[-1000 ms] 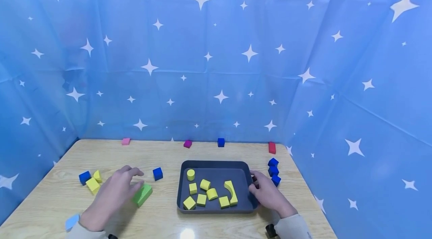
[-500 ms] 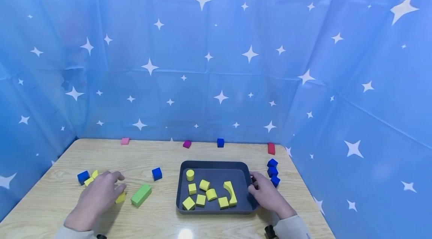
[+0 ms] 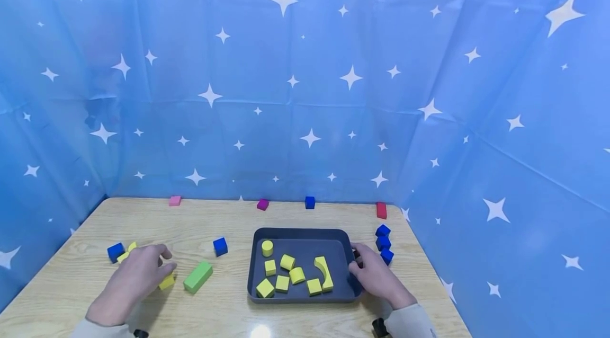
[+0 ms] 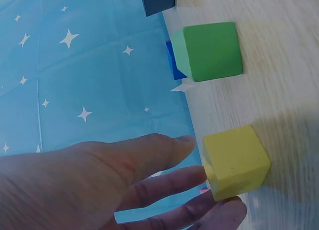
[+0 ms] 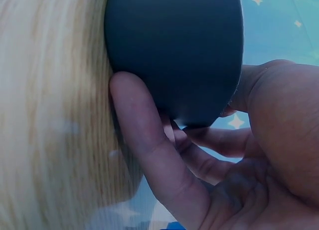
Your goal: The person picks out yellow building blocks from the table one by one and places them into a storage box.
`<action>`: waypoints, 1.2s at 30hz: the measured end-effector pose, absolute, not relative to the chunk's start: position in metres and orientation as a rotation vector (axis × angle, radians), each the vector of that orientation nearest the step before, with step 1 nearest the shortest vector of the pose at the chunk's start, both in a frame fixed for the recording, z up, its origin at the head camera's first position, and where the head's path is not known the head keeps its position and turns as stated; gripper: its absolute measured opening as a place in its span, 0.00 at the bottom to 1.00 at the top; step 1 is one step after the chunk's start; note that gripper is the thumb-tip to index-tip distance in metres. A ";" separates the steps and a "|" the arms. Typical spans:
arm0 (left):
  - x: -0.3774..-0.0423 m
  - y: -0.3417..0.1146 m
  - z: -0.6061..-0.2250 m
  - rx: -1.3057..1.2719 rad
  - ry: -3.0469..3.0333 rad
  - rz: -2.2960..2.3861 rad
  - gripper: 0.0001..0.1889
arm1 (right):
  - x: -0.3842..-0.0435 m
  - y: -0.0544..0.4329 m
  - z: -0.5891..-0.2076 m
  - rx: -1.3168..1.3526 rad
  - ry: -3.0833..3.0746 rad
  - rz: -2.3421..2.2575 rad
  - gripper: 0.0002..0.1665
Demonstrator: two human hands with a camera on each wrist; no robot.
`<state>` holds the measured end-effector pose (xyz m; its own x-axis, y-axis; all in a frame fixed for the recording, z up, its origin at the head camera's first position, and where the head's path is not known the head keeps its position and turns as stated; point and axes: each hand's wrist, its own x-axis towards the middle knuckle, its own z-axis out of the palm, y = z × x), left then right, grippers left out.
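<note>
My left hand (image 3: 138, 273) is over the left side of the table, beside a yellow block (image 4: 237, 162). In the left wrist view its fingers are loosely bent, with fingertips right at the block's left and lower edges; the thumb is near its upper corner. A green oblong block (image 3: 198, 276) lies just right of that hand. My right hand (image 3: 378, 274) grips the right side of a dark shallow tray (image 3: 305, 300), with thumb at the rim and fingers against the outer wall (image 5: 174, 55). Several yellow blocks, including a cylinder (image 3: 267, 248) and an arch (image 3: 324, 273), lie in the tray.
A blue block (image 3: 115, 252) and more yellow pieces (image 3: 132, 246) lie beyond my left hand. Another blue cube (image 3: 220, 246) lies left of the tray. Blue cubes (image 3: 383, 243) line the right edge; pink (image 3: 175, 201), magenta (image 3: 262, 204) and red (image 3: 382, 210) blocks lie by the back curtain.
My left hand has moved left, away from the green block and over to the yellow block, which now shows beneath it. The right hand keeps its grip on the tray.
</note>
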<state>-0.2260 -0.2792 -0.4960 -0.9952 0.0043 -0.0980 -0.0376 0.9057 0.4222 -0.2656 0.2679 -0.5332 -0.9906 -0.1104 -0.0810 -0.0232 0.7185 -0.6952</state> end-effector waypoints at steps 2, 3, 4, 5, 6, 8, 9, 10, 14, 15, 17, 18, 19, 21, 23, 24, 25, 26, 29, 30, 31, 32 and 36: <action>-0.226 -0.279 -0.496 -0.021 2.971 0.663 0.15 | -0.265 0.268 -0.533 -0.108 2.805 -1.131 0.35; -0.226 -0.279 -0.496 -0.018 2.970 0.660 0.15 | -0.265 0.268 -0.534 -0.107 2.804 -1.131 0.35; -0.225 -0.278 -0.496 -0.017 2.969 0.657 0.15 | -0.265 0.268 -0.534 -0.106 2.804 -1.131 0.35; -0.225 -0.278 -0.496 -0.016 2.967 0.653 0.15 | -0.265 0.268 -0.533 -0.106 2.803 -1.131 0.35; -0.225 -0.278 -0.496 -0.016 2.961 0.650 0.15 | -0.265 0.268 -0.533 -0.103 2.801 -1.134 0.35; -0.224 -0.277 -0.497 -0.012 2.951 0.648 0.15 | -0.264 0.268 -0.532 -0.101 2.800 -1.136 0.34; -0.224 -0.276 -0.498 -0.010 2.947 0.645 0.15 | -0.264 0.268 -0.532 -0.100 2.798 -1.141 0.34; -0.224 -0.275 -0.498 -0.006 2.951 0.642 0.15 | -0.264 0.268 -0.532 -0.100 2.797 -1.143 0.34; -0.224 -0.272 -0.501 0.006 2.968 0.636 0.12 | -0.262 0.268 -0.532 -0.109 2.796 -1.154 0.34; -0.224 -0.271 -0.501 0.007 2.974 0.636 0.11 | -0.262 0.268 -0.532 -0.112 2.797 -1.157 0.34; -0.224 -0.270 -0.501 0.001 2.983 0.637 0.10 | -0.263 0.268 -0.533 -0.119 2.802 -1.158 0.34; -0.224 -0.270 -0.501 0.002 2.988 0.637 0.09 | -0.263 0.268 -0.533 -0.122 2.805 -1.157 0.34; -0.225 -0.269 -0.501 0.001 2.992 0.638 0.09 | -0.263 0.268 -0.533 -0.123 2.806 -1.158 0.34; -0.225 -0.269 -0.501 0.003 2.999 0.638 0.08 | -0.263 0.268 -0.533 -0.121 2.807 -1.157 0.34; -0.226 -0.268 -0.501 0.012 3.011 0.632 0.08 | -0.263 0.268 -0.534 -0.116 2.802 -1.156 0.34; -0.226 -0.268 -0.501 0.019 3.017 0.631 0.08 | -0.262 0.268 -0.534 -0.112 2.797 -1.159 0.34; -0.227 -0.268 -0.501 0.021 3.020 0.632 0.08 | -0.262 0.269 -0.534 -0.109 2.795 -1.158 0.34; -0.228 -0.268 -0.502 0.025 3.026 0.633 0.08 | -0.262 0.269 -0.534 -0.105 2.792 -1.158 0.34; -0.229 -0.268 -0.501 0.028 3.041 0.640 0.09 | -0.263 0.269 -0.534 -0.099 2.790 -1.151 0.34; -0.230 -0.268 -0.501 0.026 3.042 0.644 0.09 | -0.264 0.269 -0.534 -0.099 2.791 -1.148 0.34; -0.230 -0.268 -0.500 0.021 3.043 0.647 0.09 | -0.264 0.269 -0.534 -0.099 2.793 -1.143 0.34; -0.230 -0.268 -0.500 0.018 3.046 0.651 0.09 | -0.264 0.268 -0.533 -0.099 2.793 -1.140 0.34; -0.230 -0.268 -0.499 0.010 3.054 0.660 0.10 | -0.265 0.268 -0.533 -0.104 2.799 -1.133 0.34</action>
